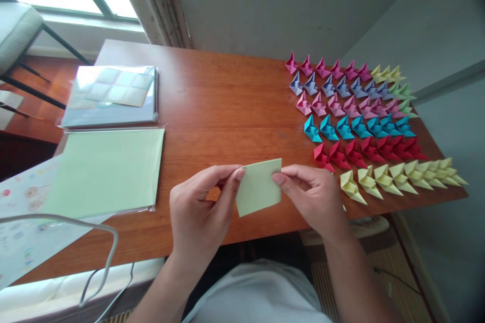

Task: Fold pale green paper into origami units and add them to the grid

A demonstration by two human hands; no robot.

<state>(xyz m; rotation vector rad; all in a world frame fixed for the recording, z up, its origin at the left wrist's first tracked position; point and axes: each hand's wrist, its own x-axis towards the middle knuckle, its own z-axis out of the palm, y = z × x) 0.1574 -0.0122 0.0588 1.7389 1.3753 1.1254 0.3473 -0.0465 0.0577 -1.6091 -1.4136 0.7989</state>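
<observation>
Between my two hands is a small pale green sheet of paper [259,189], held up over the table's near edge. My left hand [204,207] pinches its left side between thumb and forefinger. On the opposite side, my right hand [310,192] pinches the sheet's right edge in the same way. Close to my right hand stand rows of folded paper figures: yellow ones [384,179] nearest, then red ones [354,154], blue ones [344,127], pink ones [336,106], purple ones [329,86] and magenta ones [322,68].
A stack of light green paper [109,171] lies left on the wooden table [223,106]. Behind it is a wrapped pack [109,111] with a card on top. A white cable [109,242] loops at the lower left. A chair [18,35] stands by the window.
</observation>
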